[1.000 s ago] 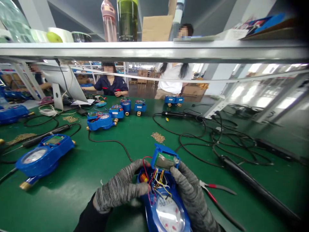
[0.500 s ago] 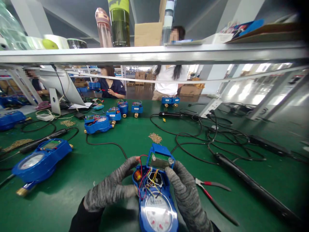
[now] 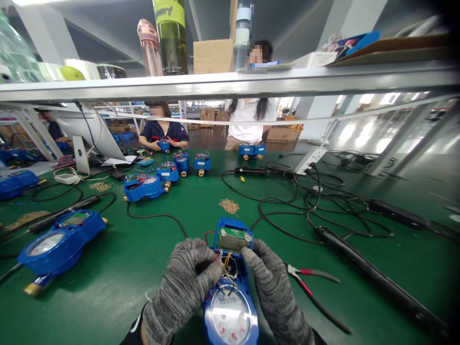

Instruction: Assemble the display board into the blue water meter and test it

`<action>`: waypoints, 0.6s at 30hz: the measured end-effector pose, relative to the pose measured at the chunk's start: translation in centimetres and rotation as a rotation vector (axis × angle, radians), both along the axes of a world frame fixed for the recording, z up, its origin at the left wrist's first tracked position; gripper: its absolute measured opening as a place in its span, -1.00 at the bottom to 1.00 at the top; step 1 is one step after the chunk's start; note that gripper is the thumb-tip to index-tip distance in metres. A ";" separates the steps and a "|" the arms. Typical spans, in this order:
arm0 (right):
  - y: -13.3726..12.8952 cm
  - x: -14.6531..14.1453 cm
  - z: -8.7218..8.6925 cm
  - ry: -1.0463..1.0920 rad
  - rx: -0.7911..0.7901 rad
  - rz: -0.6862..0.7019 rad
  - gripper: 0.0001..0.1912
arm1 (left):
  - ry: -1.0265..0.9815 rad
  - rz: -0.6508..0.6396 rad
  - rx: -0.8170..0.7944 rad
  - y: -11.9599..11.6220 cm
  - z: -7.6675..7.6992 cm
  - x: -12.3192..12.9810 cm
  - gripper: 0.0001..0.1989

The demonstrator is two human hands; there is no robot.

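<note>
A blue water meter (image 3: 232,314) lies in front of me, its round clear dial toward me and its housing opened. The raised blue cover (image 3: 227,223) carries a green circuit board with a display (image 3: 233,241). My left hand (image 3: 185,282), in a grey knit glove, is closed with thumb and fingers pinched on the thin coloured wires (image 3: 227,261) between cover and housing. My gloved right hand (image 3: 275,282) grips the right edge of the cover, thumb at the board's corner. Red-handled pliers (image 3: 305,282) lie just right of that hand.
More blue meters stand left (image 3: 61,244) and farther back (image 3: 145,187). A pile of small screws (image 3: 229,206) lies beyond the cover. Black cables and a black electric screwdriver (image 3: 377,278) spread over the right side. A shelf (image 3: 215,88) crosses overhead. Two people are across the table.
My left hand has moved right and inward, from beside the housing to pinching the wires. My right hand stays on the cover. A person across the table now has both hands at a meter.
</note>
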State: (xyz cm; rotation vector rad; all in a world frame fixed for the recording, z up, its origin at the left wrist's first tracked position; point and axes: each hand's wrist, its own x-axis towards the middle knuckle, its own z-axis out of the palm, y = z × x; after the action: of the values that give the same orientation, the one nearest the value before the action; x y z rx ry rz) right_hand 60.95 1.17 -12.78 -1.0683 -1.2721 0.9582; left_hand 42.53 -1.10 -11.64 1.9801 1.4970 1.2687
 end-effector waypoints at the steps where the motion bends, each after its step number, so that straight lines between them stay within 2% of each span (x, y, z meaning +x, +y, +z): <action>1: 0.0 0.1 0.1 0.004 0.005 0.016 -0.73 | 0.026 0.012 0.042 0.1 -0.4 0.0 -0.89; 4: -0.1 0.4 0.4 0.010 0.011 0.037 -0.79 | 0.201 0.079 0.179 0.4 -1.4 0.3 -0.90; 8: -0.2 0.6 0.4 0.020 0.029 -0.046 -0.81 | 0.338 0.186 0.293 1.4 -1.5 0.8 -0.98; 13: -0.1 0.4 0.0 0.091 -0.007 0.087 -0.77 | 0.279 0.185 0.261 1.9 -1.2 -0.2 -0.81; 16: 0.0 0.4 -0.2 0.111 -0.036 0.099 -0.72 | 0.161 0.110 0.288 0.7 -1.1 -1.9 -0.66; 18: 0.1 0.4 -0.3 0.081 -0.037 0.071 -0.72 | 0.128 0.082 0.391 -0.7 -0.6 -2.8 -0.66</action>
State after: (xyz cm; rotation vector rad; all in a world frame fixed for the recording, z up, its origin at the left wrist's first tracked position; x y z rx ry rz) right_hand 61.32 1.29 -13.12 -1.0086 -1.2368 1.0725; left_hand 39.72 -1.75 -12.26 2.3003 1.4898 1.5977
